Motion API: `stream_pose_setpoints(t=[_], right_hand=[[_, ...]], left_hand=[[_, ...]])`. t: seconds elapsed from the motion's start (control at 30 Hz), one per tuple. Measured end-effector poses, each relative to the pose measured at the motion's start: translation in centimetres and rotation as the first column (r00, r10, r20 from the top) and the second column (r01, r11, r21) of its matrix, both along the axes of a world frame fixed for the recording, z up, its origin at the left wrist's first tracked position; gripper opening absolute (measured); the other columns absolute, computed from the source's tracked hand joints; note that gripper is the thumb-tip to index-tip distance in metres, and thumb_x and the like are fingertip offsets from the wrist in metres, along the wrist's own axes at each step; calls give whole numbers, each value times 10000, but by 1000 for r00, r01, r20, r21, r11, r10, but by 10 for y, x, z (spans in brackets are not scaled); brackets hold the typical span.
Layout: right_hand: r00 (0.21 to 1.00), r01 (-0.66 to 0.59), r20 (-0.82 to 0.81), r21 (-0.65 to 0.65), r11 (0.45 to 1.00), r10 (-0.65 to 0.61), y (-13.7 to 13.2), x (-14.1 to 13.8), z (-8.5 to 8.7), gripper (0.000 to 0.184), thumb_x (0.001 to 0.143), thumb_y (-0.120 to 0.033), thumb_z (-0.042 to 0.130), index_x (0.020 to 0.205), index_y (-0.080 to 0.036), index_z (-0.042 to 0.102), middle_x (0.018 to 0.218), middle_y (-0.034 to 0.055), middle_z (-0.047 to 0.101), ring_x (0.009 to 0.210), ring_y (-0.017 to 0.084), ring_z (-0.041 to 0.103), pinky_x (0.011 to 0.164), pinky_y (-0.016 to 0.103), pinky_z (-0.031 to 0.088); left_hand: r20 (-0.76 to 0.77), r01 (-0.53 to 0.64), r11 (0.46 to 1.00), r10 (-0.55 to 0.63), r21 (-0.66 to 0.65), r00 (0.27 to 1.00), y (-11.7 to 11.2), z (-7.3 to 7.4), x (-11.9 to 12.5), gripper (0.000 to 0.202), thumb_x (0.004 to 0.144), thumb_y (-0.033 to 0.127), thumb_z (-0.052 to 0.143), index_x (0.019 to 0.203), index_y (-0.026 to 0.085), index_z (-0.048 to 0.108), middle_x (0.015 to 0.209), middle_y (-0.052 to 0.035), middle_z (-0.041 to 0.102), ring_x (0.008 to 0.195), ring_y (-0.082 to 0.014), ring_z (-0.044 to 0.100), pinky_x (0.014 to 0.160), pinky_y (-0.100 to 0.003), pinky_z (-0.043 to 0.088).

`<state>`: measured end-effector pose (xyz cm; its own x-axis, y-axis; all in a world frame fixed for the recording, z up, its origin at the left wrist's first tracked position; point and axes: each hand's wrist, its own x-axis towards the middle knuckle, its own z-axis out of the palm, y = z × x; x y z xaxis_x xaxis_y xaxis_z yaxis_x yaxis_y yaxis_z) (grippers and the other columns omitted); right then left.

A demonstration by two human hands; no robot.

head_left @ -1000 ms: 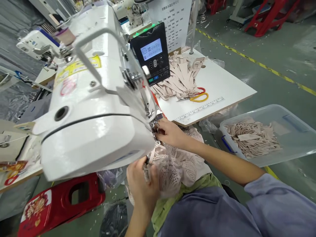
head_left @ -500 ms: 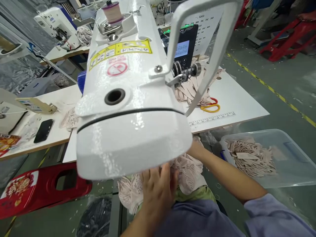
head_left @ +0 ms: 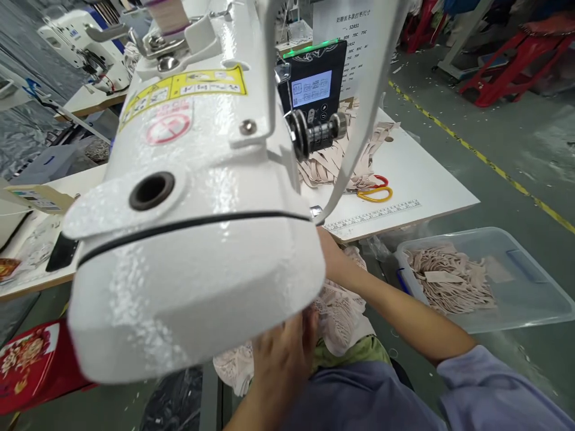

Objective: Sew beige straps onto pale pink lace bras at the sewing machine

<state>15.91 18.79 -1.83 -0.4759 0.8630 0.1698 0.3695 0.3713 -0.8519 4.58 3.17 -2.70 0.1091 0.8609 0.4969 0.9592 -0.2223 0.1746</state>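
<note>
A white sewing machine head (head_left: 193, 287) fills the middle of the view and covers much of my hands. Below its lower edge my left hand (head_left: 283, 350) is bent, fingers curled in and the thumb side against beige lace fabric (head_left: 339, 317); its fingertips are hidden behind the machine. More of the lace, lying across my lap over green cloth (head_left: 354, 354), shows left of that hand. My right hand (head_left: 330, 254) reaches in under the machine head from the right. Only its wrist end shows, so its fingers and anything in them are hidden.
Beige strips (head_left: 332, 164), scissors (head_left: 375, 193) and a printed ruler (head_left: 372, 215) lie on the white table (head_left: 431, 179). A control panel (head_left: 314, 90) stands behind. To the right is a clear plastic bin (head_left: 525, 299) with beige strips; at left, a red stool (head_left: 49, 365).
My view has shifted, so the machine head looks larger and further left and covers more of my left hand. My right hand has moved slightly left and up, further behind the machine.
</note>
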Motion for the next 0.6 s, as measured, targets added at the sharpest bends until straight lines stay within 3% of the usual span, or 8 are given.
stream_pose_setpoints(t=[0.2,0.27,0.33,0.43,0.53,0.6], right_hand=[[992,29,-120,-6,1000,-30,-5,1,-3,55,796,-163,576,843,-181,599,979,30,570,655,117,487,646,276,415],[989,49,-141,-8,999,-50,-6,1,-3,76,796,-159,580,867,-176,603,1034,38,577,643,103,481,637,268,405],[988,61,-140,-12,998,-62,-7,0,-2,74,806,-168,589,878,-172,605,1041,42,573,629,96,465,631,269,394],[991,58,-119,-26,998,-61,-8,-1,2,41,826,-184,599,861,-163,593,1025,40,557,598,83,421,625,275,375],[990,56,-128,-31,998,-60,-9,-2,3,48,801,-130,604,834,-156,580,1032,32,541,593,67,401,618,269,355],[987,56,-148,-20,998,-59,-9,-2,2,81,784,-100,595,840,-156,582,1038,26,540,597,62,403,623,264,355]], left_hand=[[74,-97,995,96,18,993,-7,-8,-28,370,933,335,554,1269,182,567,1144,-169,606,1096,-319,569,972,-475,406],[213,-155,987,161,-43,964,-7,-15,-39,346,947,377,519,1227,184,583,1095,-148,621,1075,-301,584,940,-449,446],[414,-177,975,217,-135,884,-3,-21,-46,349,969,417,465,1195,183,591,1051,-126,646,1010,-264,628,874,-393,499],[617,-89,961,238,-262,750,6,-27,-52,423,982,500,384,1114,178,624,957,-98,686,913,-232,669,781,-326,536],[633,9,931,241,-364,736,14,-25,-53,510,966,576,339,872,184,651,774,-67,671,789,-226,647,747,-329,534],[624,47,915,234,-400,746,16,-22,-53,534,956,601,336,680,202,559,624,-25,579,662,-194,579,670,-299,504]])
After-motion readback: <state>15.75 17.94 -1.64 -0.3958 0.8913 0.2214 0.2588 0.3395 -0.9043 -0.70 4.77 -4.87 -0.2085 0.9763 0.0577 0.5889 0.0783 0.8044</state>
